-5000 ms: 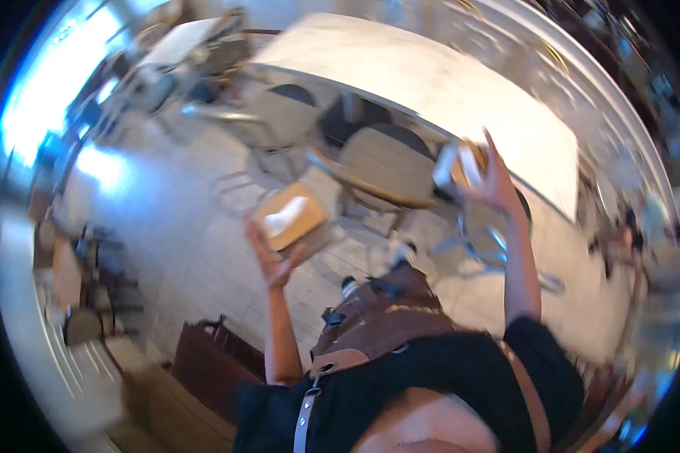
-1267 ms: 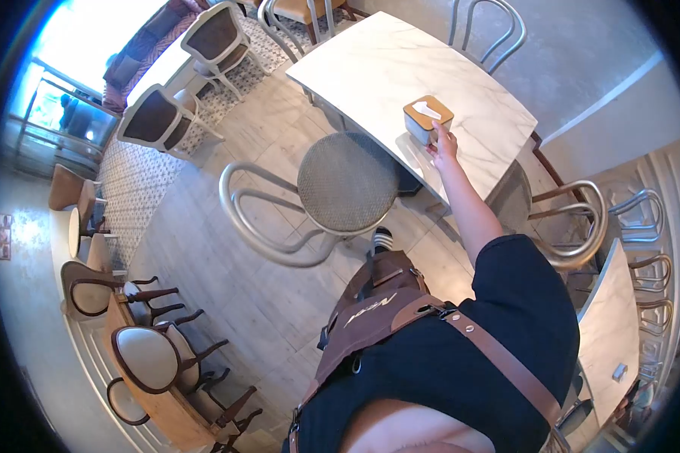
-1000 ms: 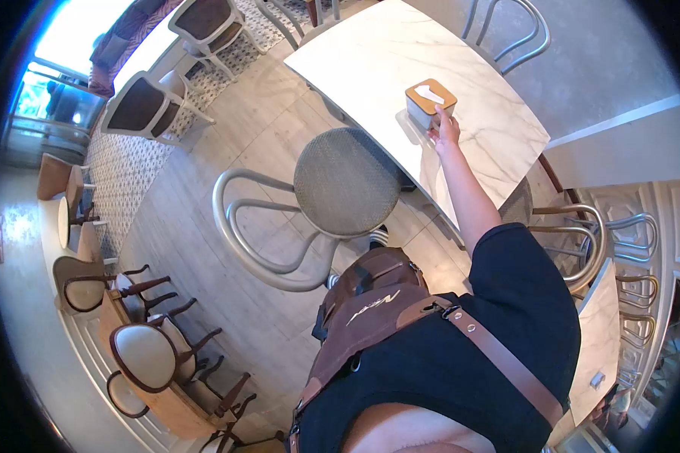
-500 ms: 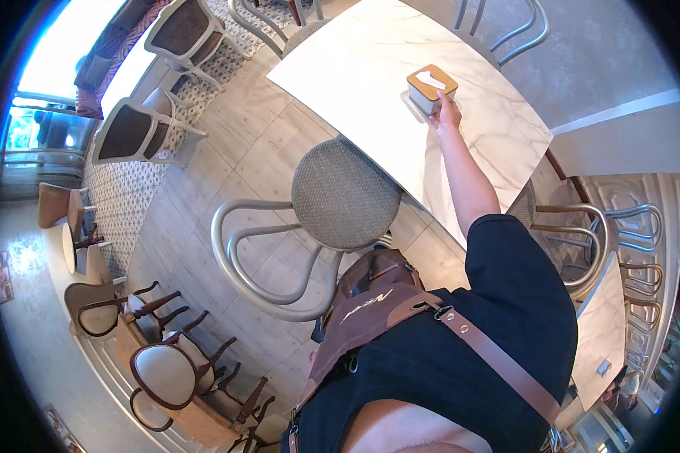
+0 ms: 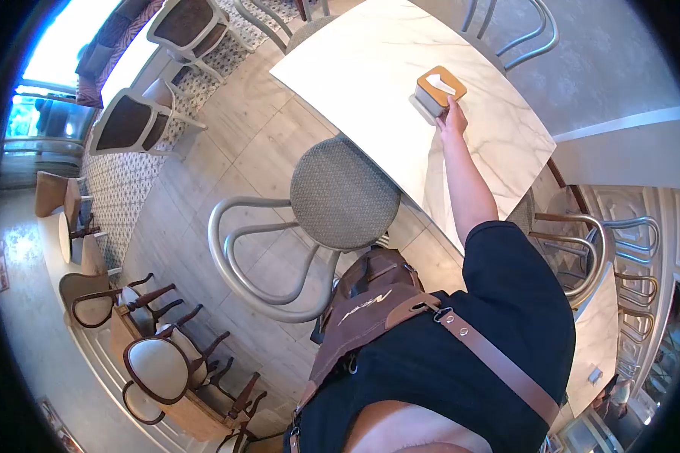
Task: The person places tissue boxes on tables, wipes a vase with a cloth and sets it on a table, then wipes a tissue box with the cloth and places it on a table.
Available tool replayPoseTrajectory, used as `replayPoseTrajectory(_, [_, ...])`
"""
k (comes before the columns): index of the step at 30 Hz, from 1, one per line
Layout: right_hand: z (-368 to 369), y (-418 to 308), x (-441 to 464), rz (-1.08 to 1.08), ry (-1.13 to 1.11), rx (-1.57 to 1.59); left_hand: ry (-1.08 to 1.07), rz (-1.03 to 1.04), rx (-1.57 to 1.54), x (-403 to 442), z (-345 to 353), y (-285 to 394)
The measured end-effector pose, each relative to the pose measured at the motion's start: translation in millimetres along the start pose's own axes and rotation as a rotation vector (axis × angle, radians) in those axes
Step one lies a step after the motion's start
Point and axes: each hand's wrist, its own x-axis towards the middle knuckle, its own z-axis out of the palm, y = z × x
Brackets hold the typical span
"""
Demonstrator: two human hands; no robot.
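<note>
Tissue box (image 5: 440, 90): compared with five seconds ago, when each of our hands carries a box in the air, one now appears to rest on the marble-topped table (image 5: 370, 64), and it sits slightly farther across the marble than half a second ago.
Right hand (image 5: 452, 121): we grasp the box by its near corner, one digit up at the lid's edge and the others against the side wall.
Left hand: out of view, so we cannot tell what it does.
Lid (image 5: 431, 73): wood-coloured, with rounded corners, facing up on a grey body (image 5: 431, 100).
Tissue (image 5: 440, 84): one white sheet pokes from the opening; we judge it soft and easily torn or creased.
Handling: we judge the box stiff and fairly light, perhaps smooth enough to slip under a fingertip grip. Opposite walls of the body look the surest hold, since the lid may be loose.
Chair (image 5: 345, 192): its round, grey-upholstered seat is just beside the table edge, its curved metal-look back towards us.
Smaller item (image 5: 595, 375): greyish, too small to identify, on a second table (image 5: 593, 340) behind our right side.
</note>
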Motion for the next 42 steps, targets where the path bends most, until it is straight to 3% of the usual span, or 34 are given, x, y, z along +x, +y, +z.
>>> replayPoseTrajectory(6, [4, -13, -11, -0.008, 0.020, -0.016, -0.015, 0.033, 0.011, 13, -7, -1])
replayPoseTrajectory(12, [-23, 7, 2, -0.264, 0.143, -0.267, -0.077, 0.091, 0.090, 43, -24, 7])
replayPoseTrajectory(15, [-66, 27, -71, -0.437, 0.013, -0.563, -0.126, 0.134, 0.148, 77, -31, 17])
replayPoseTrajectory(17, [-116, 61, -127, -0.593, -0.042, -0.945, -0.162, 0.167, 0.191, 108, -36, 27])
replayPoseTrajectory(18, [-152, 98, -149, -0.681, -0.101, -0.853, -0.180, 0.184, 0.218, 123, -40, 36])
replayPoseTrajectory(20, [-222, 118, -245, -0.628, -0.211, -0.921, -0.222, 0.220, 0.282, 156, -50, 54])
replayPoseTrajectory(21, [-252, 126, -292, -0.799, -0.194, -1.094, -0.242, 0.236, 0.305, 176, -54, 66])
replayPoseTrajectory(23, [-337, 184, -367, -0.507, -0.109, -1.193, -0.291, 0.280, 0.363, 216, -63, 101])
replayPoseTrajectory(25, [-421, 235, -451, -0.365, 0.079, -1.167, -0.342, 0.351, 0.465, 247, -72, 144])
replayPoseTrajectory(28, [-540, 324, -577, 0.090, 0.576, -1.144, -0.430, 0.596, 0.702, 247, -82, 210])
replayPoseTrajectory(29, [-564, 342, -629, 0.235, 0.600, -1.083, -0.478, 0.631, 0.774, 251, -77, 216])
replayPoseTrajectory(31, [-581, 362, -723, 0.541, 0.891, -0.889, -0.446, 0.999, 0.747, 266, -68, 229])
replayPoseTrajectory(32, [-587, 374, -764, 0.553, 0.964, -0.816, -0.546, 0.958, 0.799, 275, -67, 229])
replayPoseTrajectory(34, [-592, 411, -841, 0.672, 0.730, -0.894, -0.667, 0.846, 0.913, 254, -57, 216])
replayPoseTrajectory(36, [-585, 449, -887, 0.629, 0.787, -0.770, -0.857, 0.605, 1.291, 246, -31, 189])
replayPoseTrajectory(39, [-591, 547, -922, 0.573, 0.876, -0.650, -0.868, 0.838, 1.778, 210, 4, 136])
replayPoseTrajectory(42, [-563, 575, -962, 0.546, 0.958, -0.424, -0.960, 0.924, 2.015, 161, 53, 73])
